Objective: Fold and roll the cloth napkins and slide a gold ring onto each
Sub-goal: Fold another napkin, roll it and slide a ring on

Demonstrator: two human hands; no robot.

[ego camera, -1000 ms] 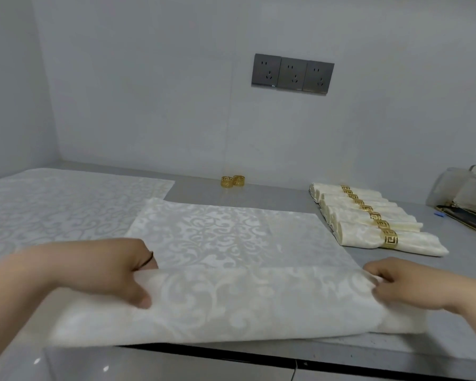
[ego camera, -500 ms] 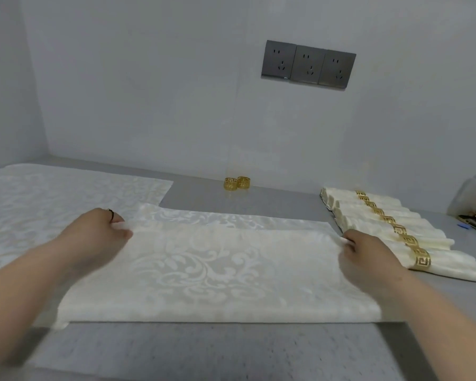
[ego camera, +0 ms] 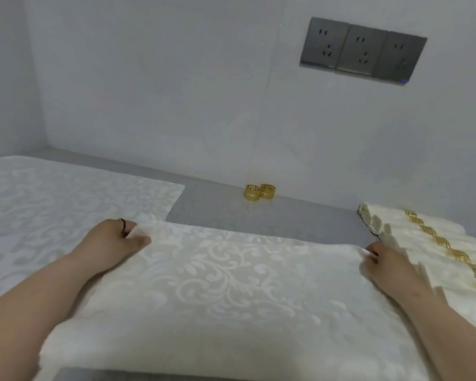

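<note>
While both hands sit at the far corners of the napkin [ego camera: 231, 284], the step in hand looks like the first fold being laid flat and squared up. The left hand [ego camera: 113, 240] pinches the far left corner, with its thumb on top of the cloth and its fingers curled behind. The right hand [ego camera: 388, 268] has its fingers curled at the far right corner and seems to grip it.

The napkin lies doubled along the front edge of the counter [ego camera: 259, 218]. Its long axis runs from left to right, parallel to that edge, and its loose far edge points toward the back edge.

The next move probably calls for matching the edges, then another fold or a tight, even roll. One of the gold rings [ego camera: 259, 191] at the back edge must then be fetched. Finished rolled napkins [ego camera: 429, 240] lie toward the right edge.
</note>
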